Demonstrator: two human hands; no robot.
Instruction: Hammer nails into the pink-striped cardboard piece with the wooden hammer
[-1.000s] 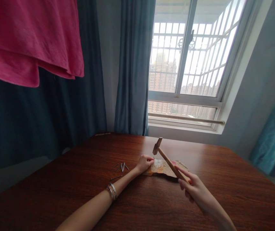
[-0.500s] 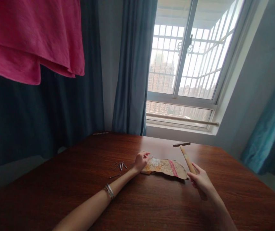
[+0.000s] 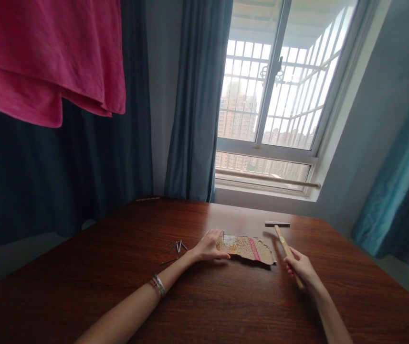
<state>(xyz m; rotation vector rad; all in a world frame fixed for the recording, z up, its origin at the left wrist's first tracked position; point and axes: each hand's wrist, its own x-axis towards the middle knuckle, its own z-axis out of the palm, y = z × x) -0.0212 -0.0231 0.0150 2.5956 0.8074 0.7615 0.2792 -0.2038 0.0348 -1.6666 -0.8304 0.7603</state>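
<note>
My right hand (image 3: 300, 268) is wrapped round the wooden handle of a small hammer (image 3: 282, 235), whose metal head hangs low above the table to the right of a patterned piece of cardboard (image 3: 249, 247). My left hand (image 3: 209, 246) lies flat with fingers stretched out on the left end of that cardboard. A thin nail (image 3: 223, 234) stands upright in the cardboard just beyond my left fingertips. Several loose nails (image 3: 177, 246) lie on the dark wooden table (image 3: 118, 267) to the left of my left hand.
Blue curtains (image 3: 195, 100) hang behind the table beside a barred window (image 3: 279, 95). A pink cloth (image 3: 47, 57) hangs at the upper left. Another teal curtain (image 3: 397, 191) is at the right. A small dark strip (image 3: 147, 198) lies at the table's far edge.
The hammer swung away from the nail to the right and came down near the table. My left hand let go of the nail and flattened onto the cardboard.
</note>
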